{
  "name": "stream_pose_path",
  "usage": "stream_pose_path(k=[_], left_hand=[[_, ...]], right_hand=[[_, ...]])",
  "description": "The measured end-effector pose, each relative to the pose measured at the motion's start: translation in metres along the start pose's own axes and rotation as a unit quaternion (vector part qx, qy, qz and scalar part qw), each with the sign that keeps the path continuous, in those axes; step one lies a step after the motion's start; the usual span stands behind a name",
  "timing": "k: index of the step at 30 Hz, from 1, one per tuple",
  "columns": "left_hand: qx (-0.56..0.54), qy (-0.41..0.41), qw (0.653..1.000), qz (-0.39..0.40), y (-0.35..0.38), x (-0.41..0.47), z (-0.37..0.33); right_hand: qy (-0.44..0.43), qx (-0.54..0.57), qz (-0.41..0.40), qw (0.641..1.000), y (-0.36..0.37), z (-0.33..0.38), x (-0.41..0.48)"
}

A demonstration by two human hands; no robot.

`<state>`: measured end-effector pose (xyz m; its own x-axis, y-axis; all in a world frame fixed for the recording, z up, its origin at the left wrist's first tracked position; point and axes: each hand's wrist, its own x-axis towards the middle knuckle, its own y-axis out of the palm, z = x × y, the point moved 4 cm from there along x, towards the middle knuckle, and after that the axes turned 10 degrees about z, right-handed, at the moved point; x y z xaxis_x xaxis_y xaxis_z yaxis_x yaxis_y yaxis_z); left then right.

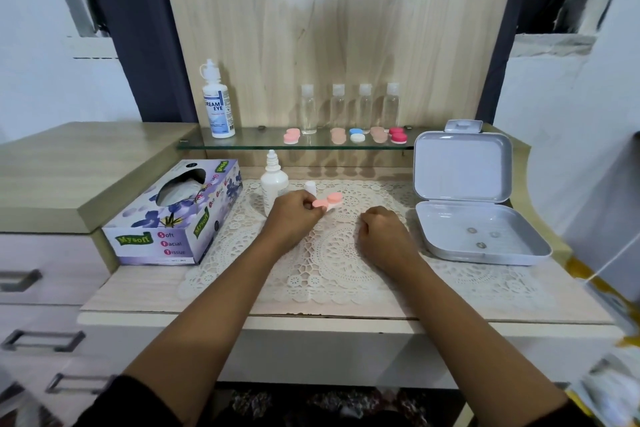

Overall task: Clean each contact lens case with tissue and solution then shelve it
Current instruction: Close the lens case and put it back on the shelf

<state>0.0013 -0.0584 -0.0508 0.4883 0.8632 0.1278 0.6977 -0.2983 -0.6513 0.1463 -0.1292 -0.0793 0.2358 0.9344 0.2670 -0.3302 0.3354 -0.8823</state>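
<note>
Now the left hand (294,215) has its grip pinched on one end of the pink lens case (328,202), over the lace mat (346,263) on the worktop (131,291). The right hand (381,236) rests on the mat, its grip curled closed with nothing visible inside.

The lone camera sat on the person's head, above the desk's (138,291) near edge, facing forward and down. It was close: left hand (294,215) and right hand (381,236) fell mid-frame, the glass shelf (256,143) behind the desk.
</note>
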Motion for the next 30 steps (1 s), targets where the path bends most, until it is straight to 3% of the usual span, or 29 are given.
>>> stream_pose_path(k=[10, 19, 30], left_hand=[[0.023, 0.021, 0.982, -0.185, -0.022, 0.06, -0.062], [0.081, -0.056, 0.977, -0.187, -0.028, 0.097, -0.054], [0.128, -0.072, 0.974, -0.173, -0.026, 0.108, -0.047]], right_hand=[[-0.004, 0.01, -0.022, 1.0, 0.002, 0.0, 0.0], [-0.017, 0.016, -0.043, 0.999, 0.004, -0.001, 0.001], [-0.043, 0.012, -0.046, 0.998, 0.008, -0.002, 0.004]])
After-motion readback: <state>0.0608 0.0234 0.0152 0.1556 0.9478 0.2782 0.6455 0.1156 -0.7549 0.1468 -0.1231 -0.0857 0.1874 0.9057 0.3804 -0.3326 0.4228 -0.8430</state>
